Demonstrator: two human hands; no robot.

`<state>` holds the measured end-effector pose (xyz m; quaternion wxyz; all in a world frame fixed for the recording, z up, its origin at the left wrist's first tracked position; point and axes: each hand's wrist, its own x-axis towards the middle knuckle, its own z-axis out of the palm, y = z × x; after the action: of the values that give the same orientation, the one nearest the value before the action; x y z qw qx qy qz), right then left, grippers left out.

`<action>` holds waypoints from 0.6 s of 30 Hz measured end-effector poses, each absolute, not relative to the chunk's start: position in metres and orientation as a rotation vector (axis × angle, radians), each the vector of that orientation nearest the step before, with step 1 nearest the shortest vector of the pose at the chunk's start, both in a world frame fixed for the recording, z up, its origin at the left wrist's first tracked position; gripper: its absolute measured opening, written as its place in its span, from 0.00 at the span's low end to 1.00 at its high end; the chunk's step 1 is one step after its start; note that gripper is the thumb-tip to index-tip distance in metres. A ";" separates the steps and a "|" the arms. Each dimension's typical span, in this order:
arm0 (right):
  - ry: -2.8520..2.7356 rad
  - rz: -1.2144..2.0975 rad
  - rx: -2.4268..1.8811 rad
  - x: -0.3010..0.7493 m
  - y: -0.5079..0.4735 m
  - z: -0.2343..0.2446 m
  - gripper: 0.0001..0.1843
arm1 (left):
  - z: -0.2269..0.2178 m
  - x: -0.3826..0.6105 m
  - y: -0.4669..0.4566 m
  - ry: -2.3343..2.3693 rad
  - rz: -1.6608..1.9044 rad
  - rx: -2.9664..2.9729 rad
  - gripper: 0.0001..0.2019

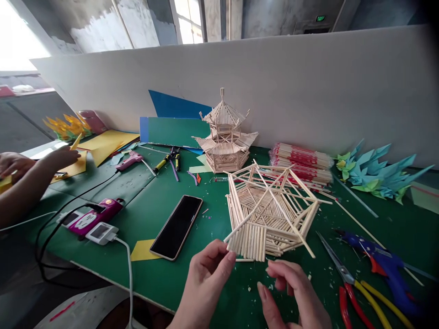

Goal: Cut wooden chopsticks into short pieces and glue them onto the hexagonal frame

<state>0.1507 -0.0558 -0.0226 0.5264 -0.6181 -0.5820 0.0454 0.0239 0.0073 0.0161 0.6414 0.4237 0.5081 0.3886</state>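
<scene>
The stick frame (pixel 252 241) sits mid-worktop (pixel 144 208), left hand (pixel 209 274) at its near left corner, right hand (pixel 291 288) before it. Behind stands the pagoda (pixel 228 148); far right, stick packs (pixel 302 157), then paper leaves (pixel 380 170). Near right: perhaps pliers (pixel 349 277), then glue gun (pixel 379 253). Left lies the phone (pixel 176 227); farther left, the power strip (pixel 88 220).

Left hand (pixel 207 276) pinched, right hand (pixel 303 292) curled (thumb (pixel 270 305) apart)

No lettering can be read. The green lit sign (pixel 320 18) high in the background is too small to make out.
</scene>
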 end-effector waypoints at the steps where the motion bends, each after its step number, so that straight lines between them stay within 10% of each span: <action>1: -1.429 0.063 -1.460 0.152 -0.053 -0.021 0.13 | 0.015 0.023 0.008 1.134 0.859 0.980 0.11; 18: -1.589 -0.071 -1.428 0.146 -0.020 -0.011 0.15 | 0.007 0.021 0.015 1.082 0.886 1.017 0.14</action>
<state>0.1459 -0.0202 -0.0111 0.4812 -0.5857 -0.6516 -0.0293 0.0206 0.0145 0.0067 0.6489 0.4475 0.4762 0.3899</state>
